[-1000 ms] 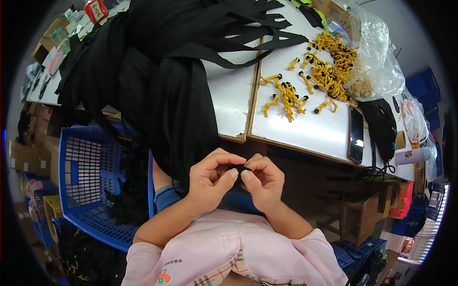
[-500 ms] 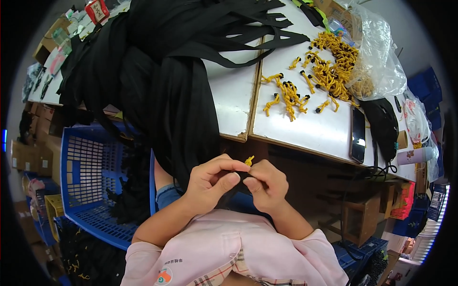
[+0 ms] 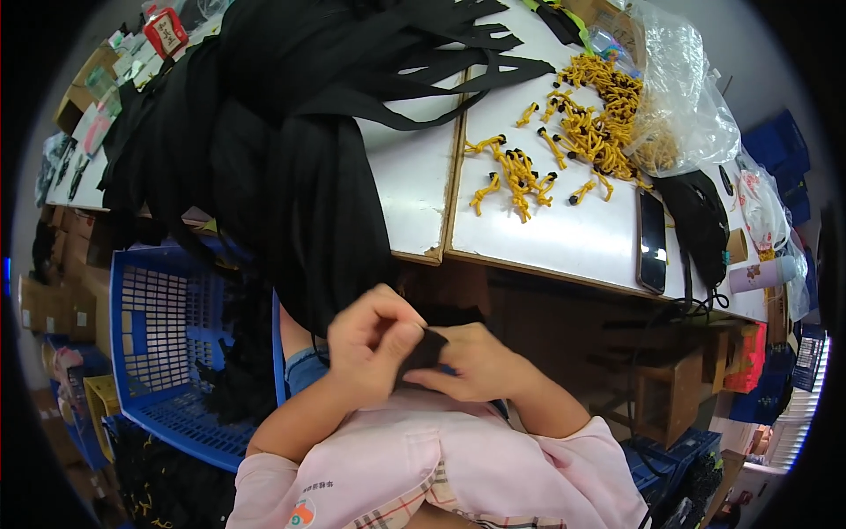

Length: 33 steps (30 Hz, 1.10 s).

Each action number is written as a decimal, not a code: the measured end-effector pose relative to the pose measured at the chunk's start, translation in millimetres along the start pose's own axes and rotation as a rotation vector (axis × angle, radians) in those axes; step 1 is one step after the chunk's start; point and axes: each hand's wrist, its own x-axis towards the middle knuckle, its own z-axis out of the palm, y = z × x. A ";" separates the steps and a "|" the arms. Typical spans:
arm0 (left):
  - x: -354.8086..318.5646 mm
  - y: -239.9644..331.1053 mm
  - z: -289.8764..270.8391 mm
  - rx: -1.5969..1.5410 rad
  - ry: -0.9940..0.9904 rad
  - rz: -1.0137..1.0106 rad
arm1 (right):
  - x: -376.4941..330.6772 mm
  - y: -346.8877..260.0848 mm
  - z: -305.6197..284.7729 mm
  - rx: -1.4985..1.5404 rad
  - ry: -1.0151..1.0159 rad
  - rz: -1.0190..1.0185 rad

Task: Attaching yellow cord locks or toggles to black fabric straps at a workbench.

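Above my lap, a piece of black strap (image 3: 426, 352) stretches between my two hands. My left hand (image 3: 372, 342) pinches its upper left side with thumb and forefinger. Against its right side lies my right hand (image 3: 480, 361), with the thumb below and the fingers above. Both hands are slightly blurred. The yellow cord is hidden from sight now. Long black straps (image 3: 330, 176) hang over the table edge just beyond my left hand. On the table at the right lie yellow cord loops with black ends (image 3: 520, 176), a few apart from a larger heap (image 3: 608, 115).
A blue plastic basket (image 3: 163, 339) with black pieces stands to my left. Along the right of the white table (image 3: 564, 238) are a phone (image 3: 651, 242), a black pouch (image 3: 703, 220), a pale purple cup (image 3: 762, 275) and a clear plastic bag (image 3: 679, 88). A wooden stool-like box (image 3: 670, 401) stands below.
The yellow cord that stuck up between my fingertips has gone from view. More of the black strap shows between my hands, and my right hand has opened out and shifted lower left.
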 end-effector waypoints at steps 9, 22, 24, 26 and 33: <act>23.7 17.0 -0.6 -0.516 -0.185 -0.353 | 7.0 -11.0 9.7 0.379 0.099 0.095; 13.9 -10.8 5.1 -0.167 -0.306 -0.444 | -1.0 -14.9 -6.5 0.401 0.641 0.297; 11.3 -12.7 3.1 0.139 -0.371 -0.320 | -1.0 -19.0 -8.6 0.657 0.725 0.248; 13.4 -5.8 7.2 0.236 -0.321 -0.298 | -3.9 -19.6 -18.8 0.675 0.597 0.264; 11.9 -8.0 8.6 0.342 -0.404 -0.209 | -5.1 -11.4 -21.3 0.368 0.557 0.253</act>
